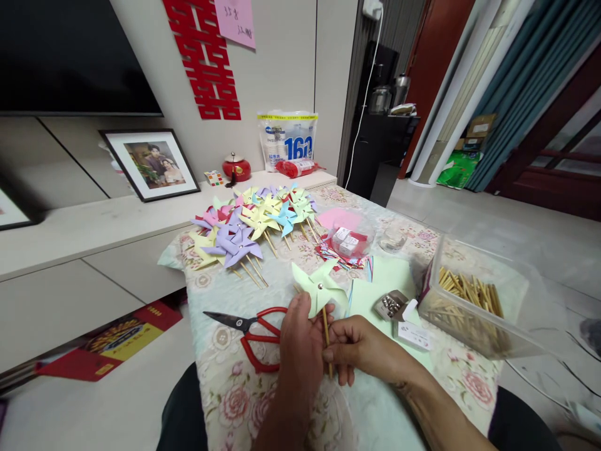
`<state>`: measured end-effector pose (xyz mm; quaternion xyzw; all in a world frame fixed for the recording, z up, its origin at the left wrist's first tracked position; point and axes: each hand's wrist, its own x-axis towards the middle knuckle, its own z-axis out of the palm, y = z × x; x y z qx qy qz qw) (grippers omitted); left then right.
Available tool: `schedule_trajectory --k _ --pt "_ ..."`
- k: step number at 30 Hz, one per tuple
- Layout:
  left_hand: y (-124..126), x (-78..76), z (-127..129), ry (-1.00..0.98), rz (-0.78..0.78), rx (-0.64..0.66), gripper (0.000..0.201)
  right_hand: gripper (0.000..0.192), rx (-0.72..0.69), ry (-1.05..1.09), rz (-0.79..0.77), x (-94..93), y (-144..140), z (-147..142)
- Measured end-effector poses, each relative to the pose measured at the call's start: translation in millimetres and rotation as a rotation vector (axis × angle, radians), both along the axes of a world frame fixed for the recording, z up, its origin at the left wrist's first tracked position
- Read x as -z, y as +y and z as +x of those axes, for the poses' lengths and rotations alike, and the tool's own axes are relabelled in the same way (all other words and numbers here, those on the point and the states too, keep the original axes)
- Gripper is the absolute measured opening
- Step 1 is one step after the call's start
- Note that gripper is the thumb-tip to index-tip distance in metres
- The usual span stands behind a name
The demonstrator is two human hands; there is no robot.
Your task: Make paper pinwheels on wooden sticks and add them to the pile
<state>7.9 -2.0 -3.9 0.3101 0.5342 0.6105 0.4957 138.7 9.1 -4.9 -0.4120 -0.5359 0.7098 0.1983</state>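
A pale green paper pinwheel (323, 285) with a silver pin at its centre is held above the table, facing up. My left hand (303, 332) is closed on the lower left of its paper, with the far fingers partly hidden. Between thumb and fingers, my right hand (359, 344) grips the wooden stick (327, 332) below the pinwheel. Red-handled scissors (248, 329) lie just left of my left hand, blades spread and pointing left. Right of the hands, an open small box of metal pins (392, 305) rests on pale green paper sheets (369, 297).
Several finished pinwheels (258, 219) are piled at the table's back left. A clear plastic bin (474, 319) of wooden sticks stands at the right edge. A clear bag with small boxes (347, 240) lies on coloured paper behind. A white cabinet (94, 216) borders the table at left.
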Motion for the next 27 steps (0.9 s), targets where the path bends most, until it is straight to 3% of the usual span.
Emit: schedule_trajectory --k 5,9,12,20,27 --pt "4.1 -5.1 7.2 0.142 0.11 -0.139 0.054 0.038 0.063 0.002 0.058 -1.9 1.4 0.1" --pt "5.3 -0.3 7.0 0.437 0.265 -0.187 0.034 0.03 0.032 -0.008 0.104 -2.9 0.2 -1.4" --pt "5.5 1.2 4.4 0.545 0.276 -0.195 0.022 0.024 0.034 -0.018 0.108 -2.6 -1.4 -3.3" --pt "5.8 -4.1 4.5 0.584 0.214 -0.249 0.018 0.007 0.052 -0.071 0.151 -1.5 -5.6 -7.2" --pt "7.6 -3.1 5.6 0.516 0.166 -0.249 0.016 0.009 0.044 -0.065 0.154 -5.1 -6.1 -7.2"
